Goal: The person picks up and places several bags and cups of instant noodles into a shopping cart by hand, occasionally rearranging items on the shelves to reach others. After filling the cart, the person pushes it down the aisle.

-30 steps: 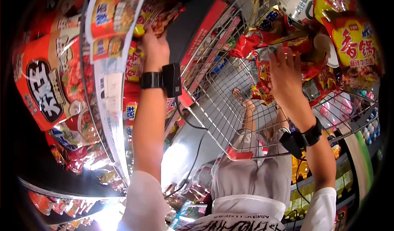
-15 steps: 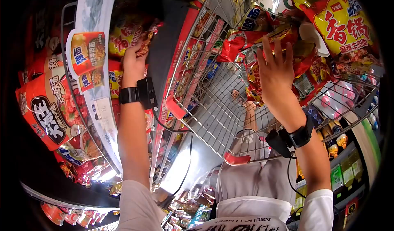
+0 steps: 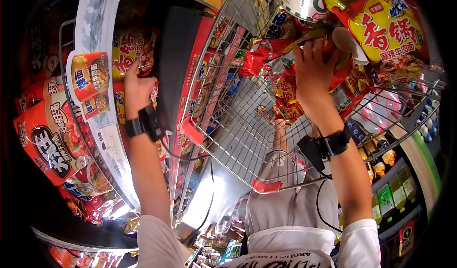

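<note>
Step, as I read it: packet handling on two sides at once. Clock is centred on the frame.

Your left hand (image 3: pixel 139 88) sits just short of 10 o'clock, at the shelf (image 3: pixel 175 54). One finger points up against the lower part of a yellow-and-red noodle packet (image 3: pixel 126 49), the rest look folded. Can't tell if it's gripping or only touching.

Your right hand (image 3: pixel 314 73) is at 2 o'clock, over the wire cart (image 3: pixel 266 187), fingers bent down among loose red packets (image 3: pixel 285 89). Can't tell what, if anything, it has closed on. Big noodle packet (image 3: pixel 385 30) with matching lettering lies farther out at 2, clear of that hand.

Next move, my judgement: left side calls for a proper thumb-and-finger hold before any lift, and room past the price strip (image 3: pixel 91 34). Right side calls for light pressure; the pile looks slick and could slide.

Hard to see: right fingertips are buried in the pile, left thumb contact is unclear, back of the shelf is dark. White tub (image 3: pixel 301 0) at 1 is cut off by the top edge. Glare washes out the low floor near 7.
</note>
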`<state>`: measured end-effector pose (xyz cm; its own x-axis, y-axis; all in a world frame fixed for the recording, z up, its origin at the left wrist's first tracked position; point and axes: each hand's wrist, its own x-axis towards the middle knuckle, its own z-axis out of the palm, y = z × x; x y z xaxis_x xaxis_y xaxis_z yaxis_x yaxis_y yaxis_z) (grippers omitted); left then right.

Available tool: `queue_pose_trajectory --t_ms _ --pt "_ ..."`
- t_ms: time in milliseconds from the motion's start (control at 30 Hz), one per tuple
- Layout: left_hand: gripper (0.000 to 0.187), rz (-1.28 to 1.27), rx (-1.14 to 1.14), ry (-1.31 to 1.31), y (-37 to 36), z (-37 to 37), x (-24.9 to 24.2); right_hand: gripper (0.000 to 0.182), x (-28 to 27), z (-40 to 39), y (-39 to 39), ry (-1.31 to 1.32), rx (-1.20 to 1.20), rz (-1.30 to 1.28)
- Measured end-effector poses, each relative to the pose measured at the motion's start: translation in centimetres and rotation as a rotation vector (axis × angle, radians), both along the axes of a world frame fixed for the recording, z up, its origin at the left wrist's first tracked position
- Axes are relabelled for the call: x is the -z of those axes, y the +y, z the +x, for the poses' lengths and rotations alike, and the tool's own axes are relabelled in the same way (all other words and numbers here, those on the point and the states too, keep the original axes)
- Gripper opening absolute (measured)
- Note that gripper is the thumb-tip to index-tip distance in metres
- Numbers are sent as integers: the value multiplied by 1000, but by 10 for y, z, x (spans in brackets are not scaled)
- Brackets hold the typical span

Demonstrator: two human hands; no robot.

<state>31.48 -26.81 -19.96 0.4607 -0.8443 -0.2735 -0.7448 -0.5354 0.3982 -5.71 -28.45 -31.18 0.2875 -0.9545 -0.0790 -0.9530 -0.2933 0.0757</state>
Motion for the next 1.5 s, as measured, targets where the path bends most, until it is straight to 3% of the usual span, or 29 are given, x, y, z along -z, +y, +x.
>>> queue_pose_trajectory --t_ms 33,67,133,200,267,400,433,467,533,567,600,700,733,800,833,867,933,967,1000,1067,1100,1133,1200,1233,1267,1400,1500 --pt "73 180 -88 34 -2 -14 -16 40 -3 3 -1 53 38 38" --pt "73 179 -86 37 -1 -20 -18 40 -5 4 -3 57 40 36" --pt "63 -441 -1133 1070 1 -32 -20 36 -8 4 -8 -70 55 280" --pt "67 -648 -689 1070 29 -72 -25 37 -15 -1 -10 -117 51 266" --pt "63 -603 -335 647 50 -137 -29 38 -32 -12 -11 -155 39 258" --pt "72 -384 244 726 82 -202 -4 51 -95 -44 -13 -588 32 370" --pt "74 -342 157 797 84 -214 3 55 -106 -50 -10 -763 55 397" --pt "75 -301 72 867 85 -222 8 55 -114 -57 -7 -759 45 402" --pt "72 -290 -72 1001 83 -226 19 62 -123 -69 0 -1202 301 789" --pt "69 -272 -207 1132 81 -226 23 64 -123 -75 1 -1270 296 836" --pt "69 -275 -210 1131 79 -224 25 64 -119 -77 3 -1268 293 837" --pt "69 -25 -90 1445 81 -218 31 64 -111 -85 5 -1383 596 1248" --pt "69 -21 -91 1445 84 -217 32 64 -110 -83 5 -1384 601 1249" --pt "59 5 -162 1377 89 -223 28 66 -112 -78 10 -1468 836 1272" --pt "58 59 -220 1462 88 -223 24 66 -116 -74 9 -1427 860 1274" --pt "58 56 -211 1468 86 -224 22 69 -110 -73 12 -1463 830 1329" --pt "54 40 -528 1605 85 -223 17 74 -95 -69 15 -1504 684 1273" --pt "46 49 -778 1686 86 -222 15 78 -91 -68 18 -1486 719 1227" --pt "46 47 -784 1679 92 -222 13 78 -92 -65 19 -1488 717 1236" --pt "38 -120 -400 1286 106 -225 17 79 -94 -59 19 -1432 413 1186" --pt "33 -102 -634 1261 105 -224 22 76 -90 -60 19 -1375 380 1278" --pt "33 -100 -642 1258 107 -224 20 76 -89 -59 18 -1372 381 1286" --pt "33 -324 -458 939 118 -222 11 68 -92 -59 14 -1300 334 1314" --pt "34 -286 -470 862 130 -208 11 60 -101 -57 8 -1251 414 1360" --pt "36 -397 -681 995 136 -200 11 53 -104 -56 5 -1250 517 1392" --pt "43 -773 -682 1128 152 -151 -7 43 -102 -48 8 -1336 416 1220" --pt "43 -899 -758 1187 165 -104 -3 43 -102 -36 10 -1365 347 1017"
